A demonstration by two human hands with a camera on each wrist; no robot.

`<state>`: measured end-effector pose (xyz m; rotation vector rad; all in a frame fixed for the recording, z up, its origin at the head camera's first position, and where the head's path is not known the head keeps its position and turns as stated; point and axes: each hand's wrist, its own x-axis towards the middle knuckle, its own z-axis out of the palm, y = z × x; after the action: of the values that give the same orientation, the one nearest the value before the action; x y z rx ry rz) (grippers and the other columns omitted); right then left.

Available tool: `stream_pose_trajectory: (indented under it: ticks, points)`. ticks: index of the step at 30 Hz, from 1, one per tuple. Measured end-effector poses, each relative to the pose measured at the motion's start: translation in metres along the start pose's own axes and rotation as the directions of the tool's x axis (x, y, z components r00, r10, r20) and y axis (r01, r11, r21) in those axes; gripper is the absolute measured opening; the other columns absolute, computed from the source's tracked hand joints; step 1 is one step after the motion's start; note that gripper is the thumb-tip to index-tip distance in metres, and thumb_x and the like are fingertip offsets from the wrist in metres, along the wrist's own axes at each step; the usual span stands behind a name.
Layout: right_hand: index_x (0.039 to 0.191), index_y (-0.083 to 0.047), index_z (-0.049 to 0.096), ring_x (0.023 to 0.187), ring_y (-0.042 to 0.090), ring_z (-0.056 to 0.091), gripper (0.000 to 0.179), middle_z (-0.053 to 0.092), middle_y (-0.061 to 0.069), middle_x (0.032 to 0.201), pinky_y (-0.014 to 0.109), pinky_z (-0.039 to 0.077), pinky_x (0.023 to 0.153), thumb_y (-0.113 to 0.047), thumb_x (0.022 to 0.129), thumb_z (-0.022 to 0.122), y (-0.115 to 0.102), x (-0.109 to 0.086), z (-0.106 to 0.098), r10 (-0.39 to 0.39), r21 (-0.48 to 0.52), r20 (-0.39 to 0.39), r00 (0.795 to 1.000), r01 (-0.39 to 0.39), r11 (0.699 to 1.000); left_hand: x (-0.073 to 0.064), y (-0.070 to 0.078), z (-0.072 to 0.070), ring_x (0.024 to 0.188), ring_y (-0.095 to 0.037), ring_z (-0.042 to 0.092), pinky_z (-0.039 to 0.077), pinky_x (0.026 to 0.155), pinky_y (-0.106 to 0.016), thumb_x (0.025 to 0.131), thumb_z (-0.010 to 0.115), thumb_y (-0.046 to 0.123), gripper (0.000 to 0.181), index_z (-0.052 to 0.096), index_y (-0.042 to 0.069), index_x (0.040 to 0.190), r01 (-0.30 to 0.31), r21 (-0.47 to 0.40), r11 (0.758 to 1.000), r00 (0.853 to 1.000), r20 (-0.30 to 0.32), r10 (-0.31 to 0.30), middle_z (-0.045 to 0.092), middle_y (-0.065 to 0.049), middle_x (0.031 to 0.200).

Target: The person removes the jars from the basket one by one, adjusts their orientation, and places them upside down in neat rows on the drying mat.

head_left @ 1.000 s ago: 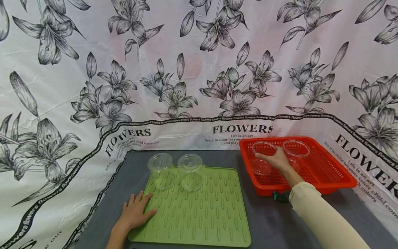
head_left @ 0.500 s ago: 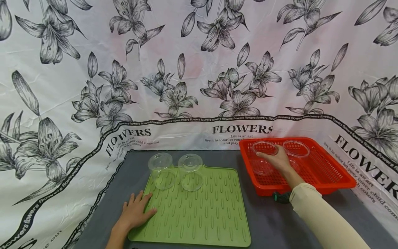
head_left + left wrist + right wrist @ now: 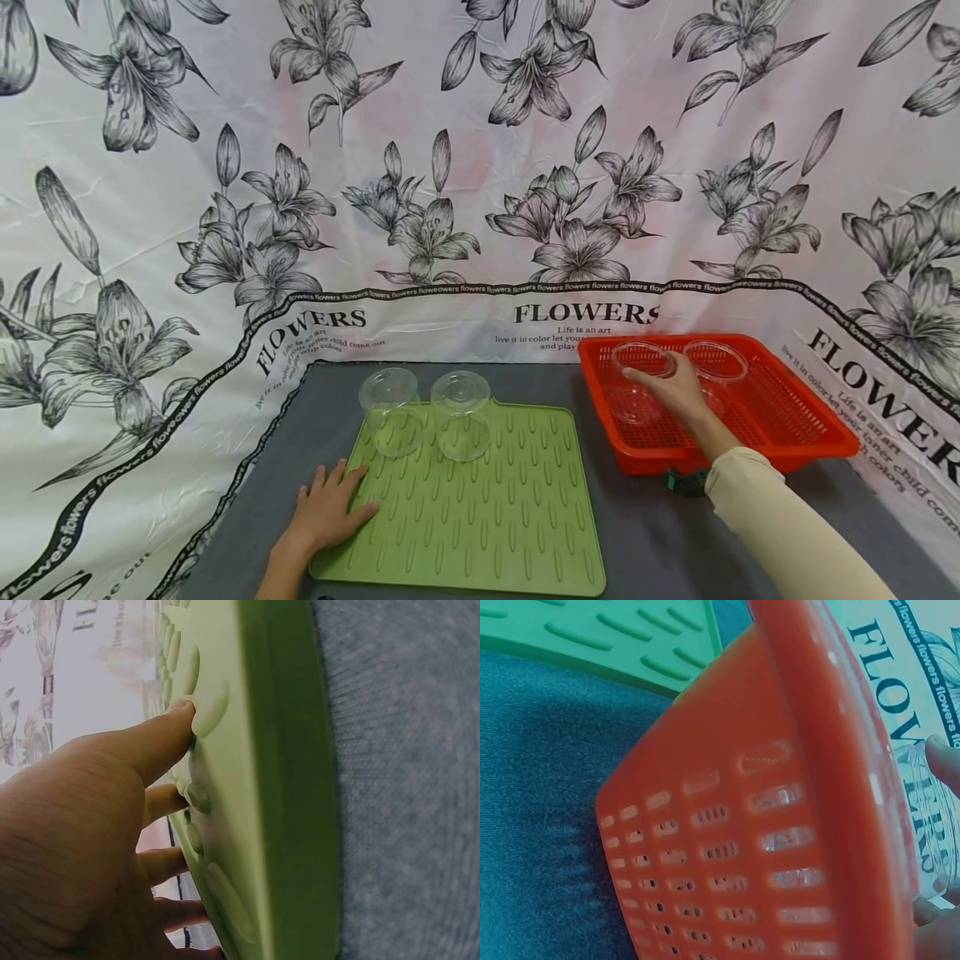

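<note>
The right hand [image 3: 672,389], cropped in its wrist view, gripped a clear cup [image 3: 639,359]. The left hand [image 3: 327,512] rested spread on the mat [image 3: 480,517].

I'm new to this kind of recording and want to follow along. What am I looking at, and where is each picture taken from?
There is no machine here, just a person's two bare hands. The wide picture comes from a camera worn on the head, looking forward and down. The two close ones come from a camera on each wrist, so they show only that hand's work.

On a gray table lies a green mat, with two clear cups standing toward its far edge. The left hand rests on the mat's left side, fingers spread. To the right is a red basket. There, the right hand holds a clear cup, with another cup beside it.
</note>
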<state>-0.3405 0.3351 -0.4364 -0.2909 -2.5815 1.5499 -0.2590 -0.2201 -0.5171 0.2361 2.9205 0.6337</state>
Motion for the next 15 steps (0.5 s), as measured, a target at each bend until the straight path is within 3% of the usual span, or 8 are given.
stream_pose_trajectory:
  ticks: [15]
  points:
    - [0.162, 0.002, 0.002, 0.145, 0.048, 0.030, 0.117, 0.012, 0.031, 0.166, 0.065, 0.034, 0.117, -0.053, 0.089, 0.074, -0.0030, -0.0048, -0.0078, -0.034, -0.017, 0.014, 0.999, 0.035, 0.999, 0.0029, -0.0027, 0.0019, 0.144, -0.069, 0.013, 0.016, 0.105, -0.087, 0.094, 0.067, 0.051, 0.074, 0.047, 0.011, 0.153, -0.001, 0.008, 1.000, 1.000, 0.005, 0.001, 0.026, -0.036, 0.160]
